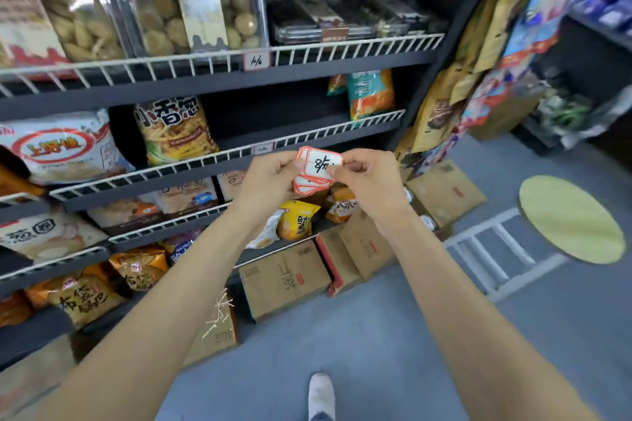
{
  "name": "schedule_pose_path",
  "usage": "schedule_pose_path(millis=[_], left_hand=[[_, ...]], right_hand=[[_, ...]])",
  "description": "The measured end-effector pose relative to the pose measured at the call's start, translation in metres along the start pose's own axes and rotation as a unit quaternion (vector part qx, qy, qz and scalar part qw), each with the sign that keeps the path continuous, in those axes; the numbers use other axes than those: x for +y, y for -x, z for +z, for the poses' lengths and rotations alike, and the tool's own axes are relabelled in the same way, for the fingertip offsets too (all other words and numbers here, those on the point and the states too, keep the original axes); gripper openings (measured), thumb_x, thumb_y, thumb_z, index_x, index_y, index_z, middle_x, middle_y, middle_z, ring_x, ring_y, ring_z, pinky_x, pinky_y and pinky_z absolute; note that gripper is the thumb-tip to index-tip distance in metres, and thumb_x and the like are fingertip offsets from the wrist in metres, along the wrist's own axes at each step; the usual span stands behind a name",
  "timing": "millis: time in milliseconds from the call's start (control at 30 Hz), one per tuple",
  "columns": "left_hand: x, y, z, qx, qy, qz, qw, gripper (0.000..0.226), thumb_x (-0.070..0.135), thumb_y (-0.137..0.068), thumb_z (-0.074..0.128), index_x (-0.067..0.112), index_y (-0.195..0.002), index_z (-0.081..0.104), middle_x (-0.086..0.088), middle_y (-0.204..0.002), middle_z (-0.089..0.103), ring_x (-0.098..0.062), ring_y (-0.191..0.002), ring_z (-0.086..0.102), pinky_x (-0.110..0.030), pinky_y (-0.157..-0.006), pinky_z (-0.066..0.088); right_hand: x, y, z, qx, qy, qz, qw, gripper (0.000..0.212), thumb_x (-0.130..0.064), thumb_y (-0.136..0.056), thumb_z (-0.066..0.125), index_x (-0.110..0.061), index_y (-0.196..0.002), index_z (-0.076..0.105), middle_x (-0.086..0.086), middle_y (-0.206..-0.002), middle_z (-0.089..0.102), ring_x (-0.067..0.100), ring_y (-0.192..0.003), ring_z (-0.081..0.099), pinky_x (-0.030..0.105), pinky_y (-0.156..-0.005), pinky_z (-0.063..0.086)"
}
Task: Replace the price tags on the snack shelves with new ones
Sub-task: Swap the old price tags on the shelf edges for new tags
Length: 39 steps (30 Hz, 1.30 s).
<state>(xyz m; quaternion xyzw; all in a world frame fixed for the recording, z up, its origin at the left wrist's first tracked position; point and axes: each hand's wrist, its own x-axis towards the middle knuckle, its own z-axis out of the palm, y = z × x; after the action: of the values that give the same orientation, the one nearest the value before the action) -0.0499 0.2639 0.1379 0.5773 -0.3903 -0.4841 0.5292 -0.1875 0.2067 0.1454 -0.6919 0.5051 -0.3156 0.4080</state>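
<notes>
Progress: early to middle, by judgement. Left hand (273, 174) holds a stack of red-edged tags (313, 178) in front of the shelves (219, 82); right hand (362, 174) pinches the top tag (323, 164), seemingly peeling it off. Two tags sit on the rails: upper (256, 60), middle (263, 148), just beyond the hands; old or new, cannot tell. Lower rails show none. Around: snack bags (174, 133), boxes (284, 278) on the floor near the shelf foot, a ladder (492, 249) and a yellow disc (571, 219) to the right. Reach unobstructed.

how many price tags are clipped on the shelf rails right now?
2. One price tag on the top wire rail below the cookie tubs, another tag on the next rail, just above the hands. Others may be hidden.
</notes>
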Motion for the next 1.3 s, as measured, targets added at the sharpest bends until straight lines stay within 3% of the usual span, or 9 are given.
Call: schedule_pose_path(millis=[100,267,400,633,700,900,1000,1167,1300], left_hand=[[0.037,0.025,0.016,-0.054,-0.004,0.008,0.999,0.022,0.011,-0.099,0.042,0.014,-0.108,0.061,-0.002,-0.09,0.069,-0.011,-0.082,0.066,-0.014,-0.066,0.055],[0.104,0.069,0.069,-0.17,-0.017,0.051,0.984,0.02,0.011,-0.099,0.042,0.013,-0.101,0.062,-0.002,-0.089,0.068,-0.012,-0.079,0.065,-0.023,-0.069,0.056],[0.153,0.115,0.144,-0.28,-0.018,0.112,0.953,0.018,0.01,-0.098,0.044,0.014,-0.096,0.062,-0.001,-0.081,0.066,-0.003,-0.061,0.062,-0.015,-0.056,0.054],[0.229,0.246,0.314,-0.483,0.024,0.177,0.857,0.023,0.01,-0.095,0.05,0.013,-0.078,0.065,0.006,-0.059,0.065,-0.003,-0.054,0.06,-0.021,-0.058,0.052],[0.238,0.294,0.354,-0.536,0.031,0.175,0.825,0.017,0.009,-0.095,0.05,0.008,-0.087,0.065,0.001,-0.065,0.065,0.0,-0.051,0.06,-0.017,-0.055,0.053],[0.244,0.44,0.454,-0.655,0.022,0.203,0.728,0.019,0.011,-0.096,0.049,0.008,-0.11,0.062,-0.013,-0.107,0.068,-0.023,-0.094,0.065,-0.038,-0.086,0.054],[0.242,0.508,0.491,-0.691,0.044,0.215,0.689,0.016,0.011,-0.097,0.047,0.011,-0.106,0.061,-0.011,-0.108,0.067,-0.023,-0.097,0.064,-0.035,-0.085,0.054],[0.223,0.586,0.55,-0.724,0.066,0.224,0.649,0.02,0.011,-0.097,0.044,0.022,-0.087,0.057,-0.013,-0.105,0.065,-0.031,-0.101,0.061,-0.054,-0.096,0.046],[0.229,0.627,0.603,-0.742,0.113,0.239,0.617,0.016,0.021,-0.096,0.045,0.016,-0.101,0.06,-0.018,-0.112,0.062,-0.036,-0.106,0.058,-0.058,-0.096,0.043]], right_hand=[[-0.03,0.039,-0.03,0.069,0.001,0.005,0.998,0.002,-0.01,-0.082,0.069,-0.01,-0.083,0.071,-0.003,-0.071,0.067,0.007,-0.066,0.061,0.027,-0.064,0.049],[-0.072,0.112,-0.097,0.21,0.006,0.024,0.977,0.002,-0.011,-0.082,0.069,-0.011,-0.083,0.07,-0.018,-0.042,0.052,-0.001,-0.043,0.046,0.024,-0.055,0.037],[-0.105,0.188,-0.172,0.328,0.018,0.034,0.944,0.011,-0.007,-0.08,0.068,-0.018,-0.081,0.066,-0.01,-0.061,0.06,-0.003,-0.049,0.05,0.022,-0.056,0.042],[-0.145,0.359,-0.3,0.581,0.056,0.059,0.81,0.023,-0.008,-0.072,0.075,-0.025,-0.066,0.06,0.001,-0.063,0.065,0.008,-0.049,0.053,0.028,-0.057,0.044],[-0.153,0.413,-0.329,0.621,0.078,0.072,0.777,0.026,-0.005,-0.073,0.075,-0.024,-0.068,0.058,-0.001,-0.06,0.062,0.006,-0.046,0.054,0.023,-0.051,0.043],[-0.157,0.573,-0.388,0.717,0.15,0.113,0.671,0.009,-0.008,-0.08,0.07,-0.013,-0.087,0.065,0.009,-0.066,0.066,0.011,-0.047,0.057,0.028,-0.054,0.048],[-0.155,0.64,-0.41,0.744,0.18,0.121,0.632,0.009,-0.009,-0.083,0.067,-0.016,-0.088,0.063,0.008,-0.066,0.066,0.016,-0.051,0.059,0.033,-0.059,0.05],[-0.144,0.718,-0.435,0.775,0.201,0.158,0.578,0.014,-0.01,-0.087,0.063,-0.022,-0.092,0.058,0.007,-0.078,0.067,0.014,-0.058,0.061,0.029,-0.052,0.047],[-0.145,0.753,-0.469,0.797,0.24,0.161,0.53,0.022,-0.008,-0.088,0.06,-0.025,-0.074,0.057,0.003,-0.072,0.066,0.019,-0.066,0.064,0.03,-0.058,0.052]])
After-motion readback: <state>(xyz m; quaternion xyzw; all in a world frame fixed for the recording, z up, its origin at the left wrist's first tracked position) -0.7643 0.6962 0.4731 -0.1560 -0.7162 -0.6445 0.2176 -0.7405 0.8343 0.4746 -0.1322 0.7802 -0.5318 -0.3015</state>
